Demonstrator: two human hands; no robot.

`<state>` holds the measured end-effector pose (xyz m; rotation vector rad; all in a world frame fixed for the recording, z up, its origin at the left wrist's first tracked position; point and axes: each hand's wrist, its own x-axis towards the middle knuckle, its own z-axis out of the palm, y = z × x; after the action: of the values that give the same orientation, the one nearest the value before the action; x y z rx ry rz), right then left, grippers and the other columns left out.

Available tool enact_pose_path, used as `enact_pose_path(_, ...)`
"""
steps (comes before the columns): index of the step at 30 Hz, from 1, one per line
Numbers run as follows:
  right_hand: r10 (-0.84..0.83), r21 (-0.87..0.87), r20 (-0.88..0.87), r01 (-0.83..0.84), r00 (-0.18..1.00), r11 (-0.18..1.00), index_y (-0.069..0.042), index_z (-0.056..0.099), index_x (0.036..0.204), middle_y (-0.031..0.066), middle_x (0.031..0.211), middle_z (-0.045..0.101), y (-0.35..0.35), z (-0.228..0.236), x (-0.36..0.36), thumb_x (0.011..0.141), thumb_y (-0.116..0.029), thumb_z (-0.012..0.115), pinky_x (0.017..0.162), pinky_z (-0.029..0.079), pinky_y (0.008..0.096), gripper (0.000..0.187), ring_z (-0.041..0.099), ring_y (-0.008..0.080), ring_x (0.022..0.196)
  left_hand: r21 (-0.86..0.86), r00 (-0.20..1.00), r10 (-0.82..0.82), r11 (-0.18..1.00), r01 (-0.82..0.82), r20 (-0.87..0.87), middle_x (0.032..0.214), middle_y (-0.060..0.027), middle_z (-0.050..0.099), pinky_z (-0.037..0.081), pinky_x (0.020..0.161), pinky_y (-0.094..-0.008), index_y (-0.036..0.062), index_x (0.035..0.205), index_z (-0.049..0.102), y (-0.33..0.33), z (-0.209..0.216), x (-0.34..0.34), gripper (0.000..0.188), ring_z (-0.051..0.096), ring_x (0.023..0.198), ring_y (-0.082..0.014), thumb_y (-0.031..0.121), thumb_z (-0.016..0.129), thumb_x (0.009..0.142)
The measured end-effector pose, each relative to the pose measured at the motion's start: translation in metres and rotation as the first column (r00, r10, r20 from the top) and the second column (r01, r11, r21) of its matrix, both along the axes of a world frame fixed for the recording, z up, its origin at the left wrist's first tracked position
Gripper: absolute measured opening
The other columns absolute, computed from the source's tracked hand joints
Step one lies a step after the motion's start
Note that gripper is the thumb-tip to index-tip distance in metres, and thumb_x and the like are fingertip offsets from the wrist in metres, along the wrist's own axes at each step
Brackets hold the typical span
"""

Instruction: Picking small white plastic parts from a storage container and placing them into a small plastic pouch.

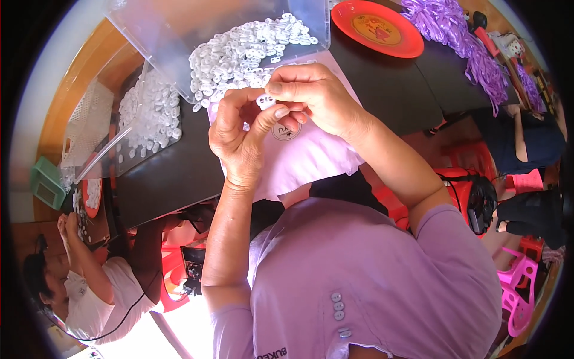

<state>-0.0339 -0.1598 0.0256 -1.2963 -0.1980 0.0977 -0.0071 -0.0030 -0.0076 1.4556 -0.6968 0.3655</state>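
Between my two hands is a small white plastic piece (266, 101), roughly oval, with dark holes in it. My left hand (239, 134) pinches it from below between thumb and bent fingers. My right hand (320, 99) has thumb and forefinger closed at its upper edge; whether a second tiny part sits in those fingertips is hidden. Just beyond my hands lies a heap of similar white pieces (248, 48), spilling from a clear plastic bin (155, 36) tipped toward me. A pink cloth (317, 152) spreads under my hands and over the table edge.
A bag of white pieces (152, 110) lies on the dark table (173, 188) at left. A red plate (382, 30) and purple ribbon bundles (445, 30) are at far right. A co-worker (101, 287) sits at lower left near a green basket (48, 182). Other people stand at right.
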Motion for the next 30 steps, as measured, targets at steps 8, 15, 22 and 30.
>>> enact_pose_path(8, -0.141, -0.141, 0.088, 0.153, 0.986, 0.978, -0.002, 0.065, 0.085, -0.0008, 0.063, 0.055, 0.003, -0.003, 0.005, 0.094, -0.027, 0.06, 0.048, 0.035, 0.0205, 0.027, 0.052, 0.0071, 0.051, -0.018, 0.98, 0.199, 0.98, -0.199, -0.013, 0.082, 0.0013, 0.062, 0.046, 0.058, -0.0217, 0.004, 0.093, 0.065, 0.021, 0.017, -0.009, 0.029, 0.054, 0.063, -0.0057, 0.004, 0.084, 0.071)
enact_pose_path(15, -0.248, -0.068, 0.016, 0.248, 0.969, 0.966, 0.001, 0.065, 0.087, -0.0018, 0.058, 0.047, -0.004, -0.009, 0.011, 0.089, -0.022, 0.065, 0.044, 0.032, 0.0237, 0.023, 0.051, 0.0103, 0.047, 0.323, 0.699, 0.68, 0.625, -0.711, 0.222, 0.076, -0.0007, 0.064, 0.046, 0.057, -0.0238, 0.0056, 0.093, 0.071, 0.126, 0.132, 0.075, 0.026, 0.054, 0.061, -0.009, 0.018, 0.083, 0.074)
enact_pose_path(22, -0.279, -0.073, 0.021, 0.28, 0.96, 0.957, 0.0, 0.063, 0.082, -0.0013, 0.058, 0.051, -0.007, -0.011, 0.008, 0.092, -0.025, 0.063, 0.046, 0.031, 0.0222, 0.026, 0.048, 0.0077, 0.047, 0.447, 0.777, 0.336, 0.668, -0.595, 0.533, 0.079, -0.0056, 0.06, 0.049, 0.062, -0.0297, 0.0062, 0.084, 0.064, 0.087, 0.074, 0.02, 0.007, 0.058, 0.065, -0.018, 0.005, 0.071, 0.082)
enact_pose_path(30, -0.218, -0.105, 0.025, 0.22, 0.976, 0.97, 0.001, 0.063, 0.082, -0.0021, 0.055, 0.046, 0.0, -0.019, 0.013, 0.091, -0.02, 0.065, 0.044, 0.031, 0.0221, 0.023, 0.046, 0.0076, 0.046, 0.706, 0.921, 0.102, 0.612, -0.357, 0.377, 0.081, -0.0092, 0.056, 0.049, 0.066, -0.0399, 0.0052, 0.081, 0.06, 0.061, -0.005, 0.015, 0.009, 0.058, 0.079, -0.0282, 0.004, 0.068, 0.077)
